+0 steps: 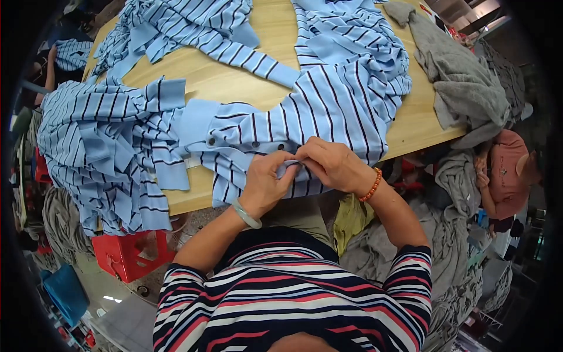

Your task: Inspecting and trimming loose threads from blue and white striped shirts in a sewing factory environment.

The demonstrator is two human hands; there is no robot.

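Observation:
A light blue garment with dark stripes (pixel 346 100) lies across the near side of the table, partly over its front edge. Dark round buttons (pixel 255 144) run along its plain blue band. My left hand (pixel 267 179), with a pale bangle on the wrist, pinches the band's edge between thumb and fingers. Right beside it, my right hand (pixel 331 164), wearing an orange bead bracelet, is closed on the same edge. The fingertips of both hands nearly meet there, and whatever lies between them is mostly covered.
Piles of similar striped garments lie at the left (pixel 88 129) and far side (pixel 187 23) of the wooden table (pixel 270 41). Grey garments (pixel 469 76) drape over its right edge. A red plastic stool (pixel 126 255) stands below left. A person in a pink shirt (pixel 509 173) is at right.

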